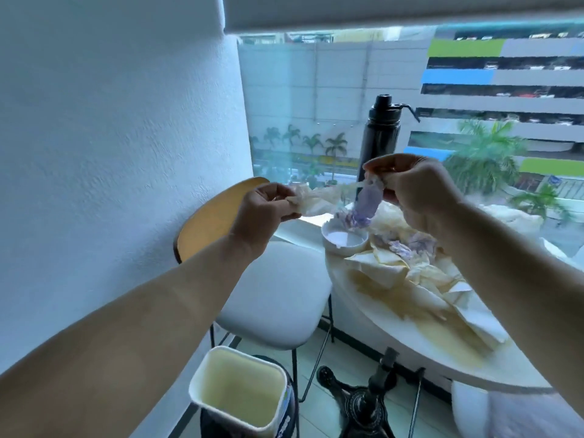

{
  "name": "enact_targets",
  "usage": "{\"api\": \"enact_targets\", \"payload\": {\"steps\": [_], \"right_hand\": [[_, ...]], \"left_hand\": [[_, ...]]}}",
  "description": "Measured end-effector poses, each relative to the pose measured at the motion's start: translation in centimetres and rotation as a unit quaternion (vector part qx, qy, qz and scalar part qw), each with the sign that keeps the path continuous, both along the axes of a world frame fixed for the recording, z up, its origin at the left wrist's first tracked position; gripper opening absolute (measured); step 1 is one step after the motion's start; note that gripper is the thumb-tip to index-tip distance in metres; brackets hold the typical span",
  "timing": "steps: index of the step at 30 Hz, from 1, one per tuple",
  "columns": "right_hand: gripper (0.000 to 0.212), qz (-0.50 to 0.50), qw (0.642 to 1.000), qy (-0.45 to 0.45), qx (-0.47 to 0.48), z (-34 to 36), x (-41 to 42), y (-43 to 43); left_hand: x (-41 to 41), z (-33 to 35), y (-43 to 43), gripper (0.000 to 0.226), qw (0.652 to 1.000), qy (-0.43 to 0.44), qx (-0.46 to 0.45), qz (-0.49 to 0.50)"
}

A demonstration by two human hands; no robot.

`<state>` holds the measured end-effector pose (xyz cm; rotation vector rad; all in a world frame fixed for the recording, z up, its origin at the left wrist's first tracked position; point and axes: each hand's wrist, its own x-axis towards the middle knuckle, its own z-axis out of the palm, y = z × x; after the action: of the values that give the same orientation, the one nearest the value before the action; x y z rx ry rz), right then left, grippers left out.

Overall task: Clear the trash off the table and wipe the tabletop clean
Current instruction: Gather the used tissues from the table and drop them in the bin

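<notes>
Left hand [265,205]: fingers curled, pinching one end of a paper napkin [319,197], above the chair [278,289].
Right hand [420,192]: fingers curled, pinching the other end, with a purple-stained wad [366,205] hanging down over the dish [344,241].
Paper napkin: stretched between both hands, lifted off the table [388,330].
Table: round, white, smeared yellowish, bearing a heap of crumpled napkins [410,276], some stained purple.
Dish: at the table's far edge, beside the heap.
Bottle [379,134]: black, upright, behind the right hand.
Bin [240,393]: on the floor below the left forearm.
</notes>
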<state>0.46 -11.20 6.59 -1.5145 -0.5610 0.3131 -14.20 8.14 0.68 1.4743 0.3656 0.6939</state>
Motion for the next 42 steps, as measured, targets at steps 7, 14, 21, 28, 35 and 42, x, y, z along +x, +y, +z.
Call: {"api": "enact_targets", "payload": {"steps": [7, 14, 21, 28, 35, 42], "right_hand": [[0.033, 0.074, 0.996, -0.021, -0.038, -6.3, -7.2, 11.6], [0.019, 0.073, 0.979, -0.06, -0.18, -18.1, -13.8, 18.5], [0.019, 0.039, 0.947, -0.069, -0.31, -29.8, -16.1, 19.2], [0.02, 0.076, 0.931, -0.052, -0.353, -39.5, -17.7, 17.5], [0.008, 0.177, 0.86, -0.089, -0.47, -44.7, -19.4, 16.7], [0.028, 0.196, 0.813, -0.132, -0.531, -45.1, -18.9, 15.8]], "left_hand": [[-10.1, -5.8, 8.5, 0.009, 0.995, 0.076, -0.023, 0.068], [-16.3, -16.5, 13.6, 0.028, 0.975, 0.197, -0.023, 0.099], [-18.3, -26.1, 13.0, 0.022, 0.942, 0.319, -0.04, 0.099], [-18.2, -34.6, 10.9, 0.014, 0.907, 0.407, -0.068, 0.087], [-18.7, -38.7, 9.6, 0.023, 0.881, 0.467, -0.063, 0.045], [-20.2, -39.3, 9.6, 0.025, 0.88, 0.47, -0.029, 0.053]]}}
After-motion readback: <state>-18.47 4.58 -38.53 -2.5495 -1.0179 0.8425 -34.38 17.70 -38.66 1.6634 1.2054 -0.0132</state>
